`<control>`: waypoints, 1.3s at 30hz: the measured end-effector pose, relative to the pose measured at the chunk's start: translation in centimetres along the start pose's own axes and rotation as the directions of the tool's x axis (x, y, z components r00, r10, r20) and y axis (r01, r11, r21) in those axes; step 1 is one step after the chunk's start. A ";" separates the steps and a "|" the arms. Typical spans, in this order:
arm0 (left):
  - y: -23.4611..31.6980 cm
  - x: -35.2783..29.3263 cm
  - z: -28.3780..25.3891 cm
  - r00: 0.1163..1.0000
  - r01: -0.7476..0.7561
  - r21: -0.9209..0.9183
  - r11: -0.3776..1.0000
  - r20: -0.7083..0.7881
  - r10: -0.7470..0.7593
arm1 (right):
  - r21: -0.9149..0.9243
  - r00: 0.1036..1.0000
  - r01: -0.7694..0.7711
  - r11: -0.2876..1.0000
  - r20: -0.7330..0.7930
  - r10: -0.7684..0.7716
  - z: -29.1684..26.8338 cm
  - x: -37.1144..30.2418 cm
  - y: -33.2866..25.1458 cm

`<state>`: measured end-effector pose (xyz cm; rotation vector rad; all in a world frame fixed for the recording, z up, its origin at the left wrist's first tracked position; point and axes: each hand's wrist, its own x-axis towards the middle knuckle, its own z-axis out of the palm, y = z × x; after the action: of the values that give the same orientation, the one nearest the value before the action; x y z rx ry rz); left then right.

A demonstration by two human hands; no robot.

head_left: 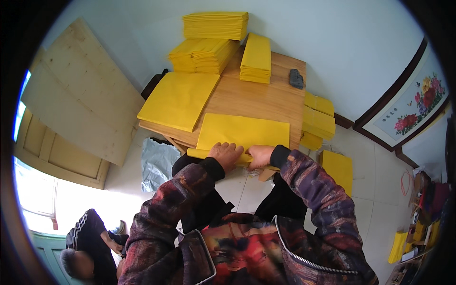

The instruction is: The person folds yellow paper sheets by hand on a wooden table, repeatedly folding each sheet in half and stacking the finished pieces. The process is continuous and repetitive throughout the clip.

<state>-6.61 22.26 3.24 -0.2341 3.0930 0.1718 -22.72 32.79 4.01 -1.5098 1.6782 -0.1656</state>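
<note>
Intently, it seems, two hands work a yellow paper sheet [247, 130] at the near edge of a wooden table [256, 99], seen from the wearer's head camera, all clock directions being read from the hands. The left hand [227, 156] bends its fingers over a narrow folded strip along the sheet's near edge, closed on it with no visible gap; the strip's end juts out toward 9 o'clock. Just beside it at 3 o'clock, the right hand [260, 156] pinches the same edge, fingertips pointing down; how they meet underneath is hidden. The sheet's flat part spreads away toward 12 o'clock on the tabletop.

A broad yellow sheet [178, 99] lies at 10 o'clock, overhanging the table's edge. Piled yellow paper stacks [204, 54] rise at 11 o'clock, a narrow yellow stack [256, 57] sits at 12, and a dark grey block [296, 78] rests at 1. Beyond the table, yellow bundles [318, 118] stand at 2 o'clock and a yellow pile [336, 173] at 3, near a framed flower picture [413, 109]. A silvery plastic bag [159, 164] lies at 9 o'clock; a large wooden board [80, 95] leans at 10. Another person [90, 251], dark-clothed, appears at 8.
</note>
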 end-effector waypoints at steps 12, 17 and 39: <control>0.6 -2.5 -2.5 0.963 0.063 -0.153 0.986 0.269 -0.019 | -0.181 0.996 0.035 0.983 -0.074 -0.050 1.1 -2.6 -3.8; 1.8 -4.6 -3.4 0.973 0.159 -0.113 0.981 0.186 -0.136 | -0.325 0.981 0.055 0.944 -0.158 -0.111 2.2 -4.0 -4.8; -0.2 -7.2 -4.9 0.928 -0.031 -0.132 0.991 0.365 0.078 | 0.290 0.957 0.032 0.957 0.268 -0.113 3.8 -4.1 -5.5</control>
<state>0.38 22.58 8.44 -0.1031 2.7166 0.3656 -16.46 36.46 6.96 -1.3113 1.3117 -0.2098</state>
